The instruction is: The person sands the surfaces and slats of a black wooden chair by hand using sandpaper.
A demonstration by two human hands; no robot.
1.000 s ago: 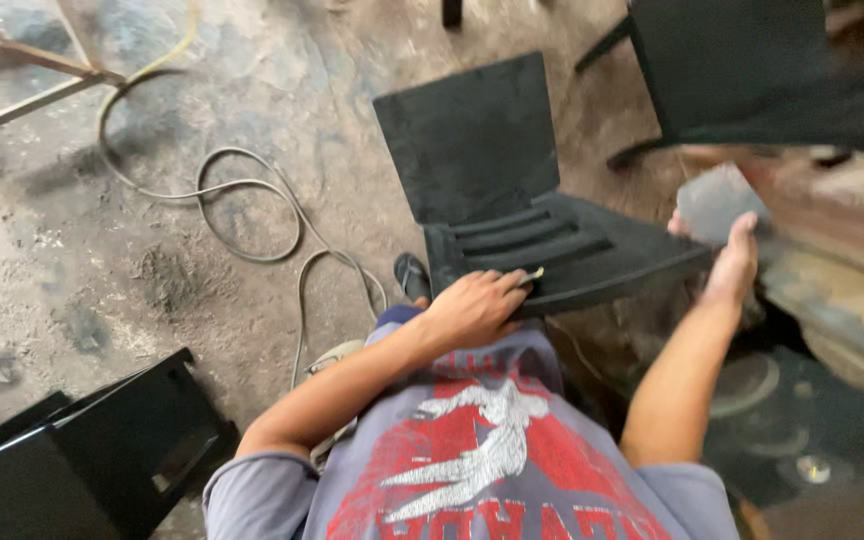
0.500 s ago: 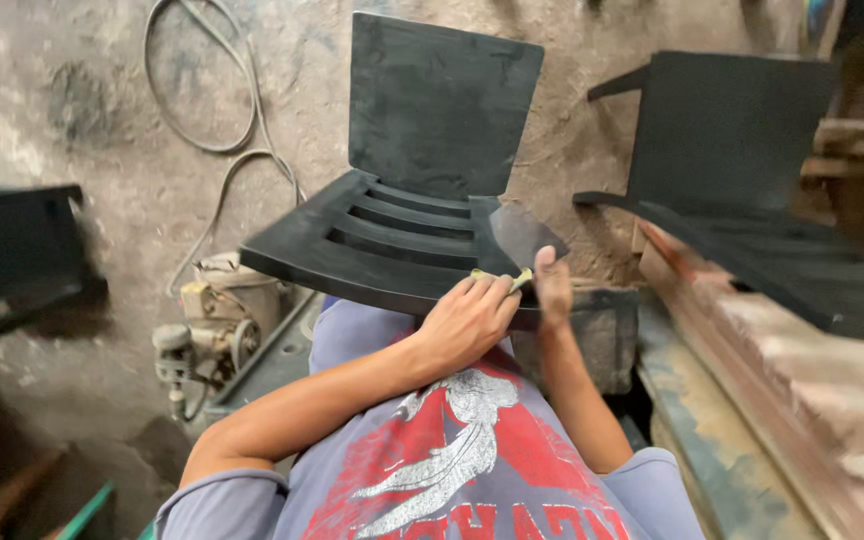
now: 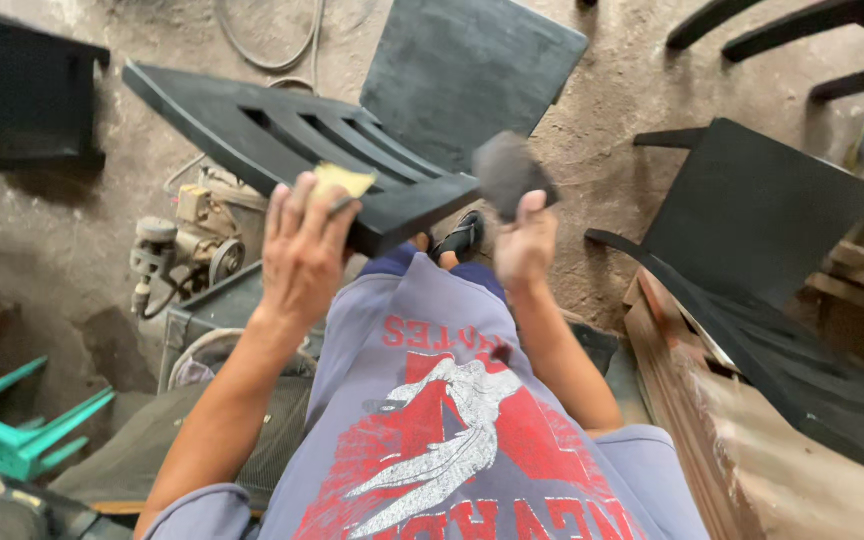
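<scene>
A black wooden chair (image 3: pixel 392 195) lies tipped across my lap, its slatted back pointing left and its flat seat (image 3: pixel 472 70) pointing away. My left hand (image 3: pixel 302 255) rests against the near edge of the slatted back, with a small yellow pad (image 3: pixel 344 181) pinched at the fingertips. Raised just right of that edge, my right hand (image 3: pixel 525 245) grips a dark grey sanding pad (image 3: pixel 507 168).
A second black chair (image 3: pixel 752 215) lies on wooden planks (image 3: pixel 722 440) at the right. A small motor unit (image 3: pixel 187 240) sits on the floor at the left, a green plastic stool (image 3: pixel 12 440) at lower left, black furniture (image 3: pixel 22 100) at upper left, a hose coil (image 3: pixel 262 35) above.
My right hand has brought the grey pad in from the right and lifted it beside the chair. My left hand has stayed on the chair's edge while the view swung round.
</scene>
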